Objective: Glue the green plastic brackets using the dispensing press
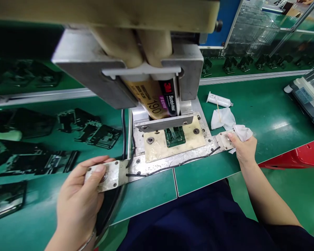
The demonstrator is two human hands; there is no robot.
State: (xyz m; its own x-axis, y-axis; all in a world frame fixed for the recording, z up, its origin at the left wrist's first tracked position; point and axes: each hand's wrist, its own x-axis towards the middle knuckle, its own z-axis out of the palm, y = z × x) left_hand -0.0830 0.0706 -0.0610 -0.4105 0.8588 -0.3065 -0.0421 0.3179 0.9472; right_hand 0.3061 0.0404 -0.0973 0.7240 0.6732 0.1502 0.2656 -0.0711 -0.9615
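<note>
My left hand [80, 195] wraps round the left metal switch box [112, 179], thumb lying over its button. On the opposite side, my right hand [243, 148] pinches the right metal switch box [225, 142], thumb on top. A crumpled white tissue [243, 131] sticks out at its fingers. Between the hands, a green circuit board [179, 141] sits on a cream fixture plate [154, 155]. Just above it, a Scotch-Weld adhesive cartridge [153, 101] is seated in a metal dispenser holder [94, 73]. The cartridge's lower end is hidden behind a metal bar [164, 122], below which a nozzle tip shows over the board.
Dark molded parts [96, 132] lie at left on the green bench. Right of the fixture are a white syringe-like tube [219, 100] and another tissue [222, 120] with a thin stick. A grey device [307, 99] stands farther right, above a red stool [300, 155]. Black cables cross the fixture's front.
</note>
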